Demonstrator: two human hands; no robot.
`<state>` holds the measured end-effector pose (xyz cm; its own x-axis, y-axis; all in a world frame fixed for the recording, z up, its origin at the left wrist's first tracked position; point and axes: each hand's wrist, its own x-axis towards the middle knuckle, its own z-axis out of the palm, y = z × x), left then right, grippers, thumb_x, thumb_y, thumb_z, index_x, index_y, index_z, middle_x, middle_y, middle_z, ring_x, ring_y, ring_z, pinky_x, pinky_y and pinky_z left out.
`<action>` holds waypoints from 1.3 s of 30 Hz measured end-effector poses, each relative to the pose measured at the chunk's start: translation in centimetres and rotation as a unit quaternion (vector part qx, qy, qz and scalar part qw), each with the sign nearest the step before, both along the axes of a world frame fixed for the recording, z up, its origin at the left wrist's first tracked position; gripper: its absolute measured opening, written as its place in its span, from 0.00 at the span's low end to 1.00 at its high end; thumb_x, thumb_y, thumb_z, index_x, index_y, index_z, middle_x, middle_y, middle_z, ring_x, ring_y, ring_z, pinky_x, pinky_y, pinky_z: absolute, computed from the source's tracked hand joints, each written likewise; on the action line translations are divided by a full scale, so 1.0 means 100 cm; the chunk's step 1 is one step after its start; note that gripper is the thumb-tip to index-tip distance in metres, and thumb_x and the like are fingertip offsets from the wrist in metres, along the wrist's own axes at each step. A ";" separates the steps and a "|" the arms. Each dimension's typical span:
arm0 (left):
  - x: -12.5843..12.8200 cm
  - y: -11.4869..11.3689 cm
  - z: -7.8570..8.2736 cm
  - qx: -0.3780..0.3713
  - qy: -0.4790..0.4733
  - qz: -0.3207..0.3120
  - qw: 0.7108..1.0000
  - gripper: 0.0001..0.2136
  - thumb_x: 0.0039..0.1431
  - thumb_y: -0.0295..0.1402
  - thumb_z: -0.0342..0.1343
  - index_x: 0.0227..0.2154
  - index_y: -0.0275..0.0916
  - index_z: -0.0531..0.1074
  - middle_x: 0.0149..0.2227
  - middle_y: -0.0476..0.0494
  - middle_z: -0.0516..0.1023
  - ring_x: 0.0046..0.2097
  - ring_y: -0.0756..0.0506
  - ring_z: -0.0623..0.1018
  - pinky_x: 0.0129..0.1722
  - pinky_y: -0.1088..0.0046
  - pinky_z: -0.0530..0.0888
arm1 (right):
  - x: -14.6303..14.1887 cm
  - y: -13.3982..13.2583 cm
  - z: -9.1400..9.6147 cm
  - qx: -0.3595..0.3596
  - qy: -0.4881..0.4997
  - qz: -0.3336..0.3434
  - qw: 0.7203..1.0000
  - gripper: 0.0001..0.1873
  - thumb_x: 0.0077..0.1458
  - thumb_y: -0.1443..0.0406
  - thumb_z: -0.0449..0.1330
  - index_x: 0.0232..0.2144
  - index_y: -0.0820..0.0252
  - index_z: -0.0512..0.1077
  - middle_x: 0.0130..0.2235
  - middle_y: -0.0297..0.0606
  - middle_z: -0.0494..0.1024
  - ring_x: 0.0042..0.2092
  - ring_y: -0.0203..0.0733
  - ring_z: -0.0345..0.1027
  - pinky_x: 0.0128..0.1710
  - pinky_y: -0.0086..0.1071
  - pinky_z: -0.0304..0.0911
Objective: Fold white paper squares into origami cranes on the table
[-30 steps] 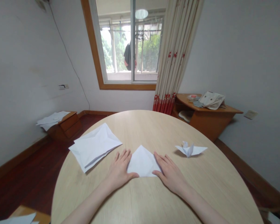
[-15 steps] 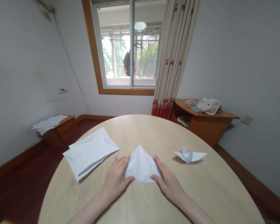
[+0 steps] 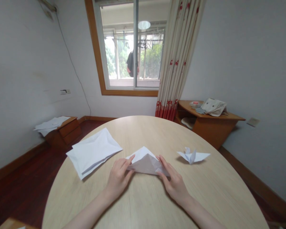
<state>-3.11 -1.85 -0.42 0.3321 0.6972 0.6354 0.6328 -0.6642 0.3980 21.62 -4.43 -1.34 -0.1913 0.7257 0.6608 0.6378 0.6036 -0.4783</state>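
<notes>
A folded white paper triangle (image 3: 145,163) lies at the middle of the round wooden table (image 3: 145,203). Its near layer is lifted off the table, showing a shaded underside. My left hand (image 3: 119,176) pinches the paper's left corner between thumb and fingers. My right hand (image 3: 173,181) grips the right corner the same way. A finished white paper crane (image 3: 192,156) sits on the table to the right, apart from my hands. A stack of creased white sheets (image 3: 94,152) lies to the left.
A low wooden cabinet (image 3: 62,128) with papers on top stands by the left wall. A wooden side table (image 3: 208,122) with a bag and dishes stands at the right, beside a curtain (image 3: 177,57) and a window (image 3: 133,47).
Both hands went from lying flat on the paper's edges to pinching its corners. The near layer of the triangle has been raised off the table.
</notes>
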 end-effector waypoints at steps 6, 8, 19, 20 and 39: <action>-0.002 -0.005 0.010 -0.062 -0.025 -0.053 0.996 0.20 0.68 0.43 0.40 0.50 0.43 0.72 0.43 0.39 0.76 0.46 0.41 0.73 0.47 0.62 0.70 | 0.000 -0.004 0.011 0.011 0.001 0.027 1.000 0.21 0.64 0.66 0.47 0.58 0.56 0.64 0.50 0.45 0.76 0.50 0.45 0.71 0.49 0.39 0.68; -0.003 -0.007 0.013 -0.081 -0.040 -0.076 0.993 0.23 0.68 0.45 0.36 0.49 0.43 0.74 0.44 0.39 0.75 0.47 0.42 0.73 0.48 0.63 0.70 | 0.001 -0.006 0.015 0.011 0.004 0.038 0.999 0.19 0.65 0.66 0.47 0.54 0.56 0.68 0.47 0.44 0.78 0.48 0.45 0.72 0.47 0.38 0.69; 0.000 -0.006 0.009 -0.167 -0.102 -0.078 0.978 0.29 0.68 0.46 0.32 0.31 0.39 0.78 0.36 0.42 0.79 0.40 0.44 0.77 0.42 0.67 0.72 | -0.001 -0.011 0.023 0.001 -0.017 0.144 0.989 0.12 0.63 0.63 0.52 0.37 0.58 0.76 0.31 0.38 0.80 0.33 0.39 0.74 0.33 0.31 0.69; 0.001 -0.006 0.009 -0.177 -0.091 -0.070 0.977 0.28 0.68 0.45 0.33 0.31 0.39 0.78 0.35 0.43 0.79 0.39 0.44 0.77 0.41 0.67 0.72 | -0.001 -0.011 0.023 -0.009 -0.024 0.148 0.989 0.12 0.63 0.62 0.52 0.36 0.58 0.76 0.30 0.39 0.80 0.33 0.40 0.74 0.33 0.31 0.68; 0.001 0.001 0.001 -0.162 0.129 -0.047 0.977 0.18 0.58 0.38 0.55 0.51 0.41 0.71 0.57 0.41 0.69 0.58 0.39 0.68 0.57 0.57 0.66 | -0.001 -0.015 0.027 -0.167 -0.103 0.178 0.964 0.18 0.54 0.53 0.62 0.41 0.58 0.76 0.37 0.42 0.79 0.40 0.43 0.72 0.40 0.34 0.68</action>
<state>-2.98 -1.77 -0.36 0.5246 0.8063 0.2733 0.6813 -0.5901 0.4331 21.53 -5.93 1.35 -0.5705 0.7553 0.3226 0.5207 0.6364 -0.5691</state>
